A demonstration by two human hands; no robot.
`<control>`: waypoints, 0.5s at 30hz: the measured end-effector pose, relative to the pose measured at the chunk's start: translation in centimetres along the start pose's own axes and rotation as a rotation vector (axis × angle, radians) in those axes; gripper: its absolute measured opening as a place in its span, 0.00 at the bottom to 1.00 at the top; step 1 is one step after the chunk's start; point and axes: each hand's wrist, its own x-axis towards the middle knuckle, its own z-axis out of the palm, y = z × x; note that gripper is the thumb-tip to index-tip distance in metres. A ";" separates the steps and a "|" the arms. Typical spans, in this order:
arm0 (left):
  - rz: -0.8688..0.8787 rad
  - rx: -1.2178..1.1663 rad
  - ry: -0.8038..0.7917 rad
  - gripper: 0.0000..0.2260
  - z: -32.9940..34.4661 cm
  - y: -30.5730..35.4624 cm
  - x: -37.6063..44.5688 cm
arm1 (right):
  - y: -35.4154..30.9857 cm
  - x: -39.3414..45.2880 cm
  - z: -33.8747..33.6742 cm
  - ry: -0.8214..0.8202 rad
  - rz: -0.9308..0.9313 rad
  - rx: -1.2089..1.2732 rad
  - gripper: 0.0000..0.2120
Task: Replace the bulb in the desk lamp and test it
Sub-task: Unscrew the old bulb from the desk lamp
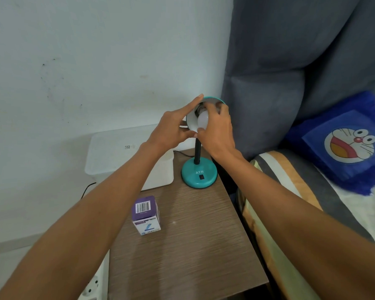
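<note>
A teal desk lamp with a round base (198, 175) and black neck stands at the back of the wooden bedside table (191, 245). Its shade (191, 122) is tilted toward me, white inside. My left hand (172, 126) holds the shade's left rim, index finger stretched along the edge. My right hand (217, 128) is wrapped around a white bulb (202, 120) that sits in the shade at the socket. A purple and white bulb box (146, 215) stands upright on the table, nearer to me.
A white plastic container (126, 154) sits left of the lamp against the wall. A black cord runs behind it. A white power strip (93, 286) lies on the floor at the lower left. A bed with a blue cartoon pillow (346, 144) and grey headboard is at the right.
</note>
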 end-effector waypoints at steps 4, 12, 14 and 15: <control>0.001 -0.010 0.000 0.44 0.0 0.0 0.0 | 0.2 -0.1 0.2 0.013 0.093 0.011 0.32; 0.006 -0.005 -0.015 0.46 -0.1 0.0 -0.1 | 0.7 0.0 -0.2 0.000 -0.031 -0.046 0.33; -0.004 -0.015 -0.021 0.46 -0.2 0.0 -0.1 | 1.0 0.1 -0.3 -0.008 -0.003 -0.047 0.31; -0.011 -0.018 -0.023 0.46 -0.3 0.0 -0.2 | 1.1 0.1 -0.4 -0.010 -0.008 -0.059 0.29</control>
